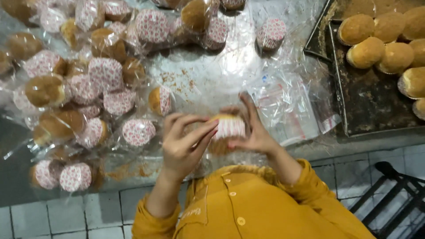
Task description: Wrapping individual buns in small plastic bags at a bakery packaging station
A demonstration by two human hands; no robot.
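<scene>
Item: one cupcake [228, 126] in a red-dotted paper cup, lying on its side, axis across us. We pinch it between both hands: left hand [183, 144] fingers over its top, right hand [252, 130] cupping the base. Wrapped cupcakes [106, 71] crowd the surface [208, 75] at left; baking tray [372, 110] at right.

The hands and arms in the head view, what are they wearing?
Both hands, left hand and right hand, are bare, with no gloves visible. The arms wear mustard-yellow sleeves pushed up the forearms, part of a matching button-front shirt with yellow buttons.
</scene>
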